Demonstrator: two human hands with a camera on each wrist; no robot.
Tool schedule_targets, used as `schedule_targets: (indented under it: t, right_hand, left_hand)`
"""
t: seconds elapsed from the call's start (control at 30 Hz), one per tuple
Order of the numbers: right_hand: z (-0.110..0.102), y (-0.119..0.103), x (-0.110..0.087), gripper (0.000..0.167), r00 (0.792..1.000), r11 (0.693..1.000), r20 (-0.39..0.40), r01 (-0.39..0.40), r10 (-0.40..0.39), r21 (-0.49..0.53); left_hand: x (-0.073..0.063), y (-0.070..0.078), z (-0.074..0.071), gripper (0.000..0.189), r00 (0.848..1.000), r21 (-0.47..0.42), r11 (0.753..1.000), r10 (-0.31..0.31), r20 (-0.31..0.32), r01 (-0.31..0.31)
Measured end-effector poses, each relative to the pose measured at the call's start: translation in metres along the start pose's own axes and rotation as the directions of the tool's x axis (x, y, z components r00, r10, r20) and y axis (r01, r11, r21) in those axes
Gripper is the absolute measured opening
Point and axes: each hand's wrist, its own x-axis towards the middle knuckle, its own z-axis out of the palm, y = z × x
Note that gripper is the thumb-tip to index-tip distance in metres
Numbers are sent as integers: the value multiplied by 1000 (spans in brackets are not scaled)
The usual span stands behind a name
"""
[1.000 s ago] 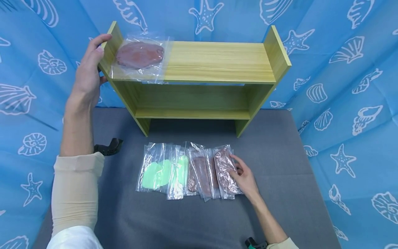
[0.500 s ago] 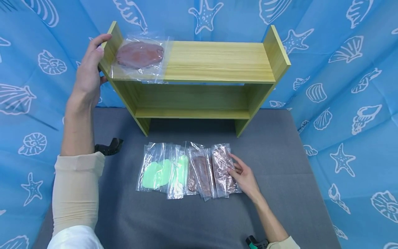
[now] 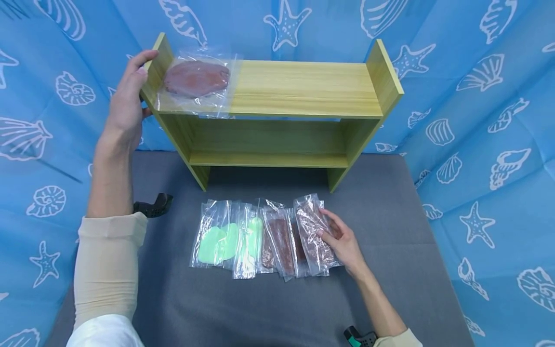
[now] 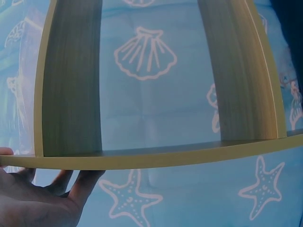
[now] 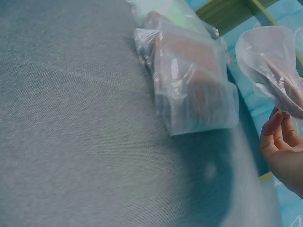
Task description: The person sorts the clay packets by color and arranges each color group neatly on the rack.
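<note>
My left hand grips the left side panel of a light wooden two-tier shelf. In the left wrist view, the fingers press against the panel's outer face. A clear plastic bag with a flat brown piece lies on the top tier beside that hand. On the right, my right hand pinches a clear bag with brown contents between thumb and fingers. In the right wrist view, this bag is raised off the cloth, apart from the bags lying there.
Left of my right hand, more bags lie overlapping in a row: brown ones and light green ones. They rest on a grey cloth in front of the shelf. Blue curtains with shell prints surround the table.
The bag at my right hand has shifted slightly, tilted and risen, with its top end leaning left. My left hand keeps its grip on the shelf panel.
</note>
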Motion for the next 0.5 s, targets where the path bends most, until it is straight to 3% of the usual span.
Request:
schedule_targets:
  t: [0.2,0.5]
  right_hand:
    - [1,-15,3,59,1000,995,14,-23,21,94]
    - [3,-38,10,45,999,997,-33,22,-20,67]
  left_hand:
    - [0,0,0,43,1000,8,1000,14,6,-14]
    - [0,0,0,42,1000,7,1000,17,3,-17]
